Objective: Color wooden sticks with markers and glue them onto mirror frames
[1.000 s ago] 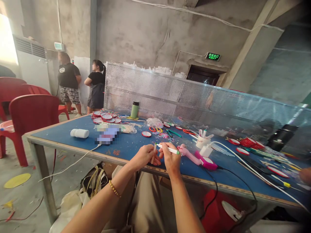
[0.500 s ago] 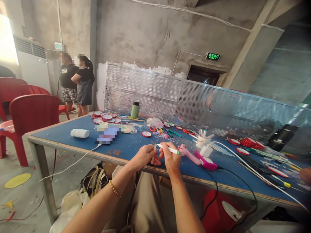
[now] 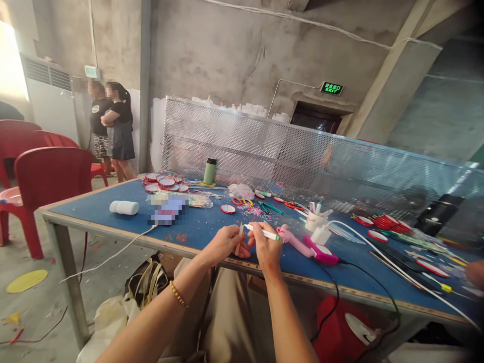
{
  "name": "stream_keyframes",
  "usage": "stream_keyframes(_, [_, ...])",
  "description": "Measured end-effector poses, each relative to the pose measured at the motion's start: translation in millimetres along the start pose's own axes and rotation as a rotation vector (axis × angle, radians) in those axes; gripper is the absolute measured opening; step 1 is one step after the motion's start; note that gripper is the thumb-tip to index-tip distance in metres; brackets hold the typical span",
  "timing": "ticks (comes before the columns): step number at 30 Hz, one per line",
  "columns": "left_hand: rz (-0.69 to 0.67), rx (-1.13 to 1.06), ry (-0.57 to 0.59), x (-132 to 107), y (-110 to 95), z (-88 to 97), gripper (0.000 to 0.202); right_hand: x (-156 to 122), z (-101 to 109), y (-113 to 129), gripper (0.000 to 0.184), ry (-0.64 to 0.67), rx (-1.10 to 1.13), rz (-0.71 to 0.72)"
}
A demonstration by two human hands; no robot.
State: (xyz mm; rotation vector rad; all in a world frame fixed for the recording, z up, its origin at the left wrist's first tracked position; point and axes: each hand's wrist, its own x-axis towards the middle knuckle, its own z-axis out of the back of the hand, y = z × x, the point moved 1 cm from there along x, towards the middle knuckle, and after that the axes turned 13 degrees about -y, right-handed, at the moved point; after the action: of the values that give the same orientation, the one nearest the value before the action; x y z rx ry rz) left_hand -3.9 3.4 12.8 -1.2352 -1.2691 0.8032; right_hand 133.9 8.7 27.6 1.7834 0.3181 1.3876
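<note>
My left hand [image 3: 226,243] pinches a thin wooden stick [image 3: 239,237] held upright over the near edge of the blue table [image 3: 98,209]. My right hand [image 3: 266,247] is closed round a white marker pen [image 3: 264,233] with a green end, its tip at the top of the stick. Both hands hover close together just above the table edge. A pink glue gun [image 3: 306,245] lies right of my right hand, its black cord hanging over the edge.
Red round discs [image 3: 165,182] lie at the far left and right [image 3: 381,223]. A green bottle [image 3: 209,171], white bottle [image 3: 124,207], cup of pens [image 3: 315,218], scissors and cables are scattered about. A perforated metal screen [image 3: 264,146] backs the table. Red chairs [image 3: 49,176] stand left; two people [image 3: 109,126] stand far left.
My hands, the stick and the marker have stayed in place. The two people in the background have moved left and closer together.
</note>
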Motion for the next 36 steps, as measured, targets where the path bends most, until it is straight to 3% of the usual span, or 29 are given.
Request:
stream_keyframes(17, [0.002, -0.006, -0.014, 0.5, 1.1, -0.2, 0.035, 0.5, -0.1, 1.5, 0.026, -0.003, -0.015, 0.005])
stream_keyframes(26, [0.001, 0.0, -0.011, 0.6, 0.1, -0.1, 0.023, 0.2, 0.2, 1.0, 0.026, -0.009, -0.01, -0.003])
stream_keyframes(36, [0.006, -0.01, -0.008, 1.0, 1.7, 0.5, 0.028, 1.0, 0.0, 1.5, 0.025, -0.005, -0.011, 0.002])
